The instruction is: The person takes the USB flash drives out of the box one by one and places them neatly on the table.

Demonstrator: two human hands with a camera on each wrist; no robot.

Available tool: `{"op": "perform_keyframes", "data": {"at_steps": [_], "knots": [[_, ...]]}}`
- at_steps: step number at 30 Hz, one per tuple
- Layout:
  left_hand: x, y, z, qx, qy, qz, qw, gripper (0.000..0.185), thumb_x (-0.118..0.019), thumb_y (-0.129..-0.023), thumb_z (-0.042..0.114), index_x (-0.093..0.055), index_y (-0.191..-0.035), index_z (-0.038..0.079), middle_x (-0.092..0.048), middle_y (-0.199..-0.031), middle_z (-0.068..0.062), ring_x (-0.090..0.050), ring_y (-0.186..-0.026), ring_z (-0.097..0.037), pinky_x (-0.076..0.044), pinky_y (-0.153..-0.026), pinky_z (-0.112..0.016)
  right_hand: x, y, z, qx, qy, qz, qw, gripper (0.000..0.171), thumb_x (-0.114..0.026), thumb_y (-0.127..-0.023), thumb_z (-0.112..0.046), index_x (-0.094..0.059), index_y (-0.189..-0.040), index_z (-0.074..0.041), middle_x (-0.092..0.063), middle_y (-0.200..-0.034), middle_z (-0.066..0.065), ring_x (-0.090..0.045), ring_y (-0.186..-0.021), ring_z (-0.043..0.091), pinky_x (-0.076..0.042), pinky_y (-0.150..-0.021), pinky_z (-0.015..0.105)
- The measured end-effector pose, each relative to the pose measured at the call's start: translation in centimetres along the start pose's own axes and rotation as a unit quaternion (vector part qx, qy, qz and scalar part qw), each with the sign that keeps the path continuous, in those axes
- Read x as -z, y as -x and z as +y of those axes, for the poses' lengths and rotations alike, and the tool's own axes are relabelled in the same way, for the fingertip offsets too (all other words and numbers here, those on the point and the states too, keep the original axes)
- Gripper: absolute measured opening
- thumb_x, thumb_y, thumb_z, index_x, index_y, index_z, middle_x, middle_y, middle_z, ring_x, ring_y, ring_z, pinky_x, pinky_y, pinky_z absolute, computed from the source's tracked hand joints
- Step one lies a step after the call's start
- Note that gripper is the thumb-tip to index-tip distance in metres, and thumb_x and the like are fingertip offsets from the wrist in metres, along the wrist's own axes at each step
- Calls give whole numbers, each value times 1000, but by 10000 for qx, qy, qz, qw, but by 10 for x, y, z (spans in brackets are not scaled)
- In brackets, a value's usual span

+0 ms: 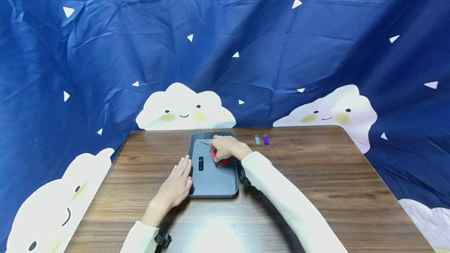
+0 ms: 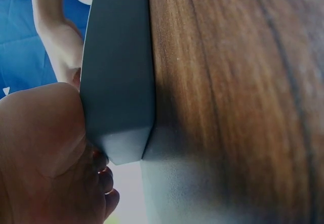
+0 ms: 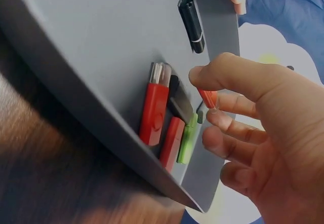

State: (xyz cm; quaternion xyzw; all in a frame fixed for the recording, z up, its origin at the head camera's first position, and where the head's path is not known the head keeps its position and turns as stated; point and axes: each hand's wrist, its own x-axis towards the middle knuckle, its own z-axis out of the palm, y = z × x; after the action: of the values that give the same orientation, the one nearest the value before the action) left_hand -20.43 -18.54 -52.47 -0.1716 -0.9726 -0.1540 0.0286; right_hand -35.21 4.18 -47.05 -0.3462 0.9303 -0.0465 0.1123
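Note:
A grey tray [image 1: 214, 186] lies on the wooden table [image 1: 316, 175]. My left hand [image 1: 177, 184] rests flat on the table, fingers straight against the tray's left wall [image 2: 119, 82]. My right hand [image 1: 222, 147] reaches into the tray's far right part. There its thumb and forefinger pinch a small red USB stick [image 3: 208, 98]. Under that hand lie two more red sticks [image 3: 152, 111], a green one [image 3: 188, 139] and a dark one [image 3: 178, 101]. A black stick [image 1: 201, 163] lies alone mid-tray.
On the table right of the tray lie a grey stick [image 1: 257, 139] and a purple stick [image 1: 265, 139]. A blue cloth with white clouds [image 1: 186, 108] hangs behind the table. The table's front edge is near my arms.

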Motion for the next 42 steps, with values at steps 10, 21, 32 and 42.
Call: {"op": "perform_keyframes", "data": {"at_steps": [10, 21, 32, 42], "knots": [[-1, -1, -1, 38, -113, -12, 9999, 61, -46, -110, 17, -31, -163, -10, -23, -175, -24, -25, -163, -42, -28, -132, -58, 10, 15, 12, 44, -307, 106, 9995, 54, -83, -89, -32, -68, -139, -16, -64, -131, 3, -66, -107, 21, -58, -96, 42], [-1, -1, -1, 31, -138, 24, 9999, 61, -46, -110, 16, -31, -162, -10, -23, -175, -25, -26, -163, -43, -28, -132, -59, 18, 32, 23, -16, -203, 304, 9993, 57, -85, -86, -36, -68, -136, -17, -63, -124, 3, -62, -97, 21, -57, -90, 42], [-2, -2, -2, 83, -122, -13, 9999, 61, -45, -111, 16, -30, -163, -10, -22, -176, -24, -24, -163, -42, -27, -133, -58, 27, 50, 37, 62, -140, 532, 9985, 57, -85, -82, -34, -70, -133, -14, -63, -124, 3, -63, -97, 22, -58, -90, 43], [-2, -2, -1, 101, -66, -96, 9999, 61, -43, -111, 18, -29, -164, -9, -21, -176, -24, -23, -164, -42, -26, -133, -58, 29, 68, 54, -47, -76, 791, 9968, 54, -83, -80, -32, -72, -130, -15, -63, -119, 2, -63, -92, 18, -58, -84, 42]]}}
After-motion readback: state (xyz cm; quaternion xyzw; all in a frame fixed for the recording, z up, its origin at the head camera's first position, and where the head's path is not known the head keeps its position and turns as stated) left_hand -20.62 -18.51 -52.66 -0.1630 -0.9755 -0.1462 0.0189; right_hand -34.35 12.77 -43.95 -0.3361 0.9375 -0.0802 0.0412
